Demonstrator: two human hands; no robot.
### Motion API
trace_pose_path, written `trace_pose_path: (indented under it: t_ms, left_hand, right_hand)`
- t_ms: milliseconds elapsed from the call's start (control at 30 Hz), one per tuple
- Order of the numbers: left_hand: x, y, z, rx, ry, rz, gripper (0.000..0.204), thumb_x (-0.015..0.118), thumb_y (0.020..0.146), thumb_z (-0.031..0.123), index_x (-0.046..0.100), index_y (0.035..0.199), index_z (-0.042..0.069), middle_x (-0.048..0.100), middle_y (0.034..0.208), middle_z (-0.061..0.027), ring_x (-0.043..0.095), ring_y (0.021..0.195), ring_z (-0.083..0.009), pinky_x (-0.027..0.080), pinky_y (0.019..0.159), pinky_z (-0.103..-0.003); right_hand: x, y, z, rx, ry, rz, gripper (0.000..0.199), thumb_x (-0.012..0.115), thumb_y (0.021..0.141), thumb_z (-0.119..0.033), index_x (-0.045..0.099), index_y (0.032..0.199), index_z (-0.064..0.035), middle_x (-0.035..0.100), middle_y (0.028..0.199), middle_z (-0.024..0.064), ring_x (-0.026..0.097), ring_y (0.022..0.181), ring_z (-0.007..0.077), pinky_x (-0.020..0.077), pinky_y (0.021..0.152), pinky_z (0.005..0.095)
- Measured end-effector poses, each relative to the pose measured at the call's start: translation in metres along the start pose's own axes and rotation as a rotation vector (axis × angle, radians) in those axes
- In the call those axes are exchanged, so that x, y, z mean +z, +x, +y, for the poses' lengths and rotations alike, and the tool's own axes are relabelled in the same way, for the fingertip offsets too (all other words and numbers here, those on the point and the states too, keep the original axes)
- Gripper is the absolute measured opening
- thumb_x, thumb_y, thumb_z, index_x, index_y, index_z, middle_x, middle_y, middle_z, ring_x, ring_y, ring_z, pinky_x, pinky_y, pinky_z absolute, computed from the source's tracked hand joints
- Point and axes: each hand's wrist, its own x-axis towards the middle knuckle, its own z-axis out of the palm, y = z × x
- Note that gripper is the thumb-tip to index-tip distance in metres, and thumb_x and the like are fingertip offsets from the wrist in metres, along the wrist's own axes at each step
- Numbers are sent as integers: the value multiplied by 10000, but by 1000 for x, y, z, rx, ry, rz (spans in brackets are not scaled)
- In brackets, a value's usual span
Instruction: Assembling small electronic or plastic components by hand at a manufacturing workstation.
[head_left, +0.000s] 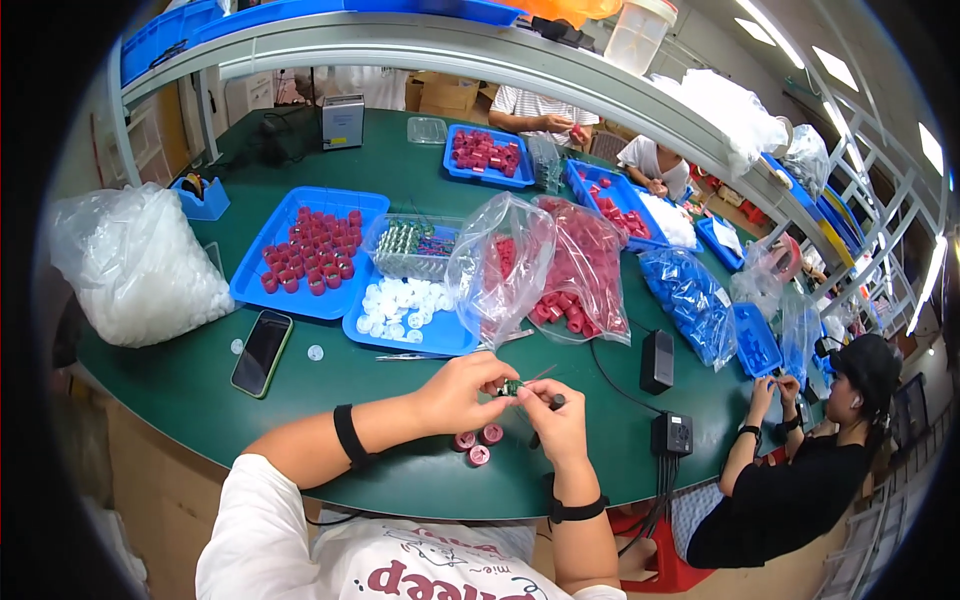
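My left hand point(468, 393) pinches a small green circuit board point(511, 387) over the near middle of the table. A thin reddish wire point(543, 371) sticks out beside it. With its fingertips at the board's right side, my right hand point(560, 425) is closed around a slim black-handled tool point(557, 402); the tool's kind is hidden by the fingers. Just below the hands, three dark-pink round caps point(479, 456) stand close together on the green table point(390, 395). A dark band circles each of my wrists.
Ahead are blue trays of red caps point(378, 205) and white discs point(465, 343), a clear box of circuit boards point(408, 262) and bags of red parts point(585, 250). A phone point(262, 353) lies left; a black power box point(672, 434) with cables stands right. Co-workers point(800, 460) sit nearby.
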Motion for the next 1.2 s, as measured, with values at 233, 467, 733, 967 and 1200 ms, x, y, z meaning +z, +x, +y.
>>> trace_pose_path:
  t_ms: [233,467,733,967,1200]
  left_hand:
    - [-6,-7,2,-335,-690,-2,331,661,811,39,568,1127,11,598,956,-33,572,891,-83,507,763,-224]
    - [-11,-11,8,-313,-969,-72,286,628,836,14,569,1115,-8,615,1032,-72,600,919,-114,512,806,-263]
    - [-19,-15,3,-338,-1152,-168,413,638,796,-18,481,1177,2,621,974,-90,617,887,-128,511,788,-268]
    - [-19,-18,-2,-463,-1182,-426,559,623,791,-21,374,1289,32,623,1012,-105,624,894,-143,496,799,-263]
    - [-71,9,-99,-344,741,84,227,689,657,150,664,820,-6,597,902,-218,582,881,-369,475,786,-428]
  right_hand:
    - [7,-7,-14,-309,-15,13,77,649,804,0,655,862,49,636,770,40,491,600,29,364,508,170]
    - [14,-14,-19,-700,-312,41,189,670,733,61,680,905,-15,624,793,73,509,569,66,368,479,186]
    - [4,-14,-33,-589,-194,-37,220,638,711,76,677,902,-24,602,855,74,451,542,53,341,471,193]
    - [6,-14,-40,-566,-413,-273,109,689,717,28,673,821,0,601,716,48,468,525,66,341,450,205]
    - [-4,-20,-41,-520,-400,-57,59,679,736,20,663,792,9,611,699,64,493,531,79,371,476,204]
